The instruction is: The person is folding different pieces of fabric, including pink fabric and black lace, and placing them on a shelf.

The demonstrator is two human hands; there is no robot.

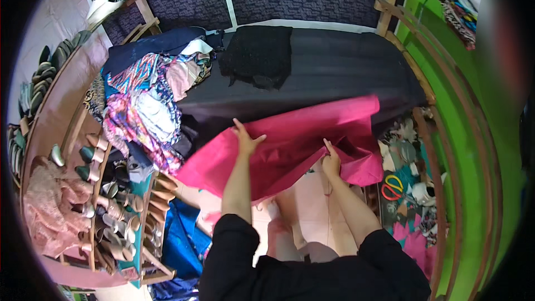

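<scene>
A large piece of deep pink cloth (pixel 290 134) spreads before me, its far part over the front of the black-covered table (pixel 345 61) and its near edge hanging above the floor. My left hand (pixel 247 138) lies over the left part of the cloth, thumb and forefinger spread apart. Farther right, my right hand (pixel 331 163) grips the near edge of the cloth, forefinger pointing up. Folds bunch up just beyond it. Part of the right hand's fingers is hidden by the cloth.
A folded black cloth (pixel 256 56) lies on the table, with heaped patterned clothes (pixel 145 106) to its left. Racks of wooden shoe lasts (pixel 117 223) stand at left. Red and yellow loops (pixel 392 188), like scissor handles, lie among scraps at right. Blue cloth (pixel 181 239) hangs low.
</scene>
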